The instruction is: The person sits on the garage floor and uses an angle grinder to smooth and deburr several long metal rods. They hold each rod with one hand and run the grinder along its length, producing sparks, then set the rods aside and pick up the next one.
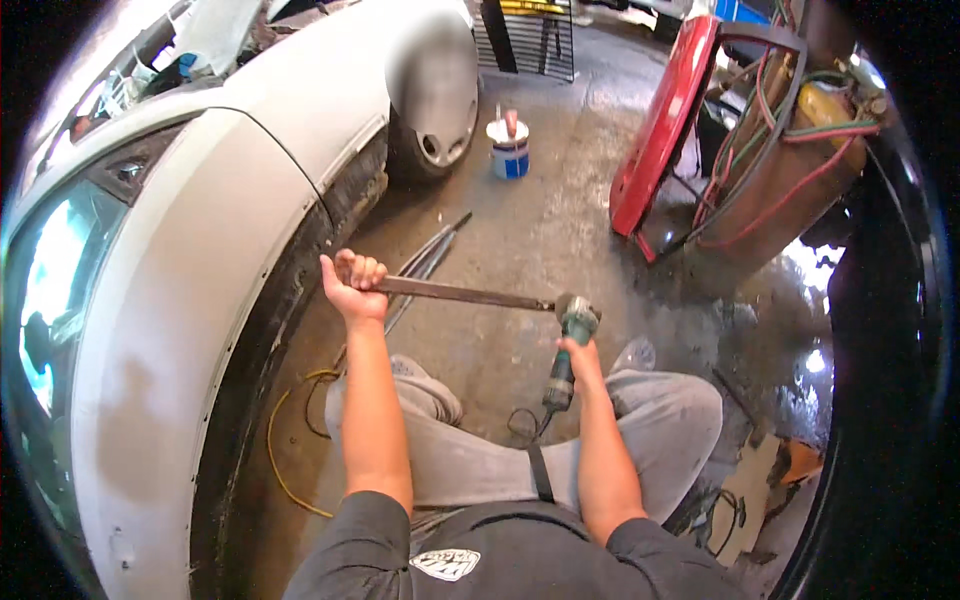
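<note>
White bucket (510, 148): blue label band, on floor by car wheel.
Left hand (352, 285): my fist clamps flat metal bar (460, 294).
Right hand (578, 358): my grip wraps green angle grinder (568, 345), touching bar end.

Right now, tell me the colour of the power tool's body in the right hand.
The power tool has a teal-green body with a dark handle, seen in the head view, held by the right hand.

Single head view, looking steeply down from above the seated person's lap; white car (200, 250) close at left, concrete floor (540, 230) ahead.
</note>
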### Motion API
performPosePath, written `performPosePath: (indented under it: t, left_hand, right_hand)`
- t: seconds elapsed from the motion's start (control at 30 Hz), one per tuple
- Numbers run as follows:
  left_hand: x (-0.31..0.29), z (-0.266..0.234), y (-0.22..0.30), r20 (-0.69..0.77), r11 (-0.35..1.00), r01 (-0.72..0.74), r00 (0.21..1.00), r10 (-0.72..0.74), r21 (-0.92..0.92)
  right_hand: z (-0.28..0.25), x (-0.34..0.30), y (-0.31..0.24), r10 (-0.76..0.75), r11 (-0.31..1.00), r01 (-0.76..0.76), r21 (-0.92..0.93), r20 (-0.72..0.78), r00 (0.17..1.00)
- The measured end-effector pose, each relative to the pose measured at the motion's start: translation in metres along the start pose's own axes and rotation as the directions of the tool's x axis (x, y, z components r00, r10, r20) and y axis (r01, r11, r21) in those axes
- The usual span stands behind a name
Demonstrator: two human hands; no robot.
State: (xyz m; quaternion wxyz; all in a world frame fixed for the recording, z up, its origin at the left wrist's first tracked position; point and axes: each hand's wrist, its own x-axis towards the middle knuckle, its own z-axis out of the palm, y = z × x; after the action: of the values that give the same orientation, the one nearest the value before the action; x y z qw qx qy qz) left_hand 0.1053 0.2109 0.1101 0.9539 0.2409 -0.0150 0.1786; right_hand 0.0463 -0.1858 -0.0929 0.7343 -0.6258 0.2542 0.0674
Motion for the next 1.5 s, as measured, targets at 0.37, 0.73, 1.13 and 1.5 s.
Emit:
performPosePath:
  t: [0.37, 0.73, 1.13, 1.5]
  left_hand:
    - [0.006, 0.001, -0.005, -0.22, 0.978, -0.209, 0.953, 0.208, 0.02]
    - [0.0, 0.019, -0.004, -0.527, 0.98, -0.126, 0.829, 0.188, 0.152]
    - [-0.004, 0.01, -0.001, -0.468, 0.988, -0.063, 0.875, 0.124, 0.144]
    - [-0.005, 0.014, -0.002, -0.32, 0.991, -0.051, 0.943, 0.089, 0.125]
  right_hand:
    - [0.015, -0.06, -0.068, -0.03, 0.995, 0.023, 0.094, 0.075, 0.997]
    - [0.017, -0.07, -0.069, -0.049, 0.995, 0.044, 0.092, 0.052, 0.997]
    - [0.023, -0.064, -0.061, -0.04, 0.998, 0.037, 0.059, 0.05, 0.998]
    - [0.028, -0.092, -0.104, -0.056, 0.983, 0.049, 0.177, 0.034, 0.998]
